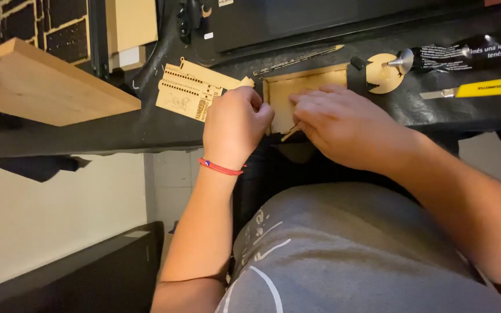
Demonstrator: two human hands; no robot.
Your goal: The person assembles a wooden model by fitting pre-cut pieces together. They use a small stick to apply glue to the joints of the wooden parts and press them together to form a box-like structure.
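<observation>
Workpiece: a small shallow wooden box frame (305, 87) of thin pale board lies flat at the front edge of the black desk (163, 124), directly ahead of the seated person, its open face up.
Left hand: the left hand (236, 124), a red cord bracelet (220, 167) at the wrist, is curled into a loose fist against the frame's left wall, apparently to brace it; whether the fingers pinch the wall itself cannot be told.
Right hand: the right hand (343, 124) lies palm down over the frame's lower right part, fingers nearly closed, with a thin wooden sliver (290, 133) poking out beneath the fingertips, seemingly held there against the frame's bottom edge.
Why so placed: one hand on each side likely keeps the light frame from sliding on the desk.
Nearby parts: a laser-cut plywood sheet (189, 90) with rows of small holes lies just left of the left hand; a round notched plywood disc (382, 72) sits to the frame's right.
Tools: a black glue tube (465, 55) with a metal nozzle points at the disc; a yellow utility knife (482, 88) lies below it; a slim ruler-like strip (297, 59) runs behind the frame.
In the way: a thick wooden plank (42, 87) juts over the desk's left end, well apart from the hands.
</observation>
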